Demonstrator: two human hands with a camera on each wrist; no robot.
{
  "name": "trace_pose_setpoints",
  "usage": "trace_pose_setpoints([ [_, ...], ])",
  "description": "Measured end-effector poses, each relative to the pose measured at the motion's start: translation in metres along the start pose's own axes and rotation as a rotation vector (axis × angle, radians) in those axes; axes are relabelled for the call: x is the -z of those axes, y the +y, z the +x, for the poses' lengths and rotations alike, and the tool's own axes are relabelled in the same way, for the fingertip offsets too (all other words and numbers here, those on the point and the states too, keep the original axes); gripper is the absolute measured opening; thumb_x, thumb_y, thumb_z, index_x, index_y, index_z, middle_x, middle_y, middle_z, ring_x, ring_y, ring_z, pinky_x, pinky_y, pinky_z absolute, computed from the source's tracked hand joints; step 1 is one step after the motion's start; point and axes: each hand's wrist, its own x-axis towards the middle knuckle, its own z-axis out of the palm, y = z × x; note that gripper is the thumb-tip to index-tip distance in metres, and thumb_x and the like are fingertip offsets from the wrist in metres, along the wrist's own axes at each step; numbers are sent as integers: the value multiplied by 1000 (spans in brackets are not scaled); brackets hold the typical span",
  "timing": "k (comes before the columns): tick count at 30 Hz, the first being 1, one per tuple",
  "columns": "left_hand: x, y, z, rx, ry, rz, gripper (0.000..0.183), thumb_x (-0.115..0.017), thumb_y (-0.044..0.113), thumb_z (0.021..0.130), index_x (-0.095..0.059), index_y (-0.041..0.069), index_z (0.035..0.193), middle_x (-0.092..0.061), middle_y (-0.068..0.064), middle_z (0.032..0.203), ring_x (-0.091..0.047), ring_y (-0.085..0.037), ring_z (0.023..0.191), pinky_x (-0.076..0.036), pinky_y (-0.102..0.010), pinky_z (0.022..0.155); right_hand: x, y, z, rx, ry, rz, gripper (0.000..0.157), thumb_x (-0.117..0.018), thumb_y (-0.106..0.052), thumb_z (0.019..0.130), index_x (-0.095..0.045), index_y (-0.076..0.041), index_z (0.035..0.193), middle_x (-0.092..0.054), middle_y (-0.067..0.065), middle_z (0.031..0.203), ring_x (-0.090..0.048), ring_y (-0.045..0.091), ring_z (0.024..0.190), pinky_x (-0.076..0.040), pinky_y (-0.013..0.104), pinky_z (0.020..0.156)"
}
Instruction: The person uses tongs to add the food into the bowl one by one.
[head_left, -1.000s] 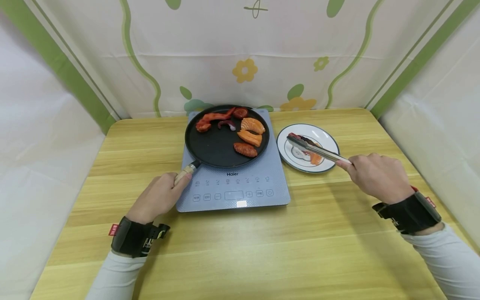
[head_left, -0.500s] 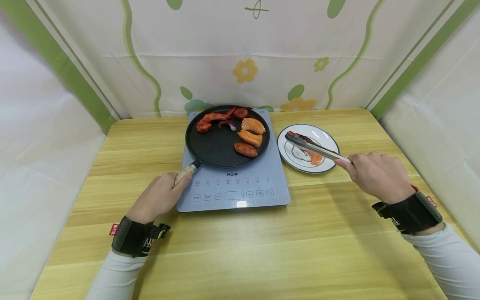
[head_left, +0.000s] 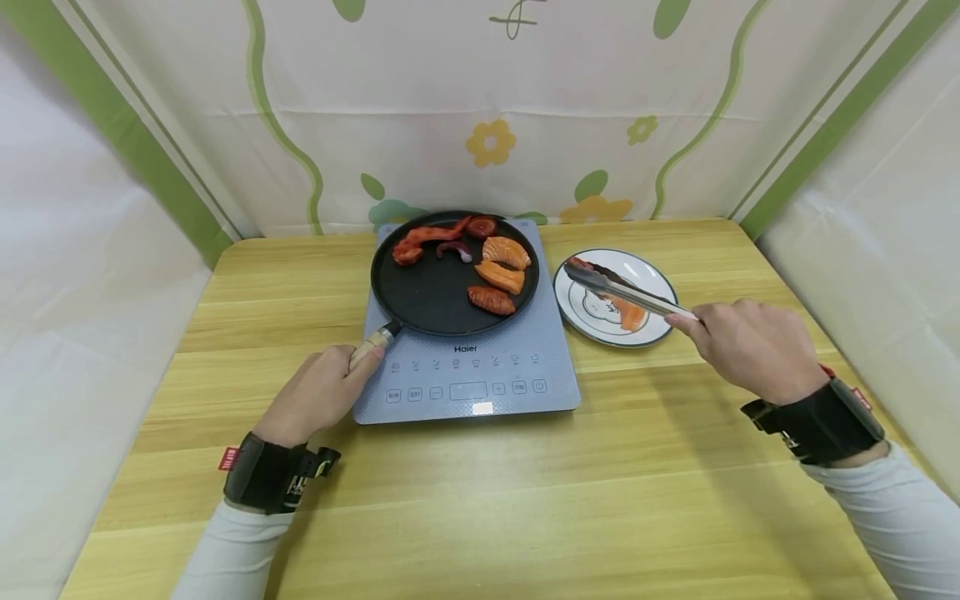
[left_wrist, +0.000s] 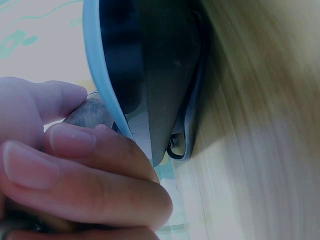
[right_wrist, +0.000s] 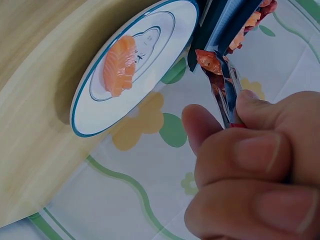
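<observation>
My left hand grips the wooden handle of a black frying pan, which sits on a pale blue-grey induction cooker. In my right hand is a pair of metal tongs, pointing left above the white plate. A dark red piece of food shows at the tongs' tips; the right wrist view shows a reddish piece between the tongs' arms. On the plate lies an orange salmon slice, also visible as a striped salmon slice in the right wrist view.
Around the pan's right side lie orange salmon pieces, a scored sausage and a red round piece. A long red piece and a small octopus-like tentacle are at the back. A patterned curtain stands behind the wooden table.
The tongs in my right hand have moved slightly left and up, their tips now near the plate's left rim with the dark red piece. My left hand and the pan stay put.
</observation>
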Motion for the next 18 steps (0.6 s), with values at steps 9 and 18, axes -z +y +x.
trace_pose_setpoints([
  [9, 0, 0, 0, 10, 1, -2, 64, -28, 68, 95, -46, 8, 80, -43, -7, 70, -41, -21, 53, -29, -30, 46, 5, -5, 4, 4, -3, 3, 51, -38, -52, 100, -37, -21, 60, -29, -4, 52, -29, 16, 44, -19, 33, 41],
  [18, 0, 0, 0, 7, 4, -3, 64, -27, 68, 95, -45, 9, 79, -43, -7, 69, -41, -21, 53, -29, -31, 47, 9, -11, 10, 32, 46, 0, 50, -41, -51, 100, -34, -21, 60, -27, -4, 51, -27, 16, 43, -17, 32, 41],
])
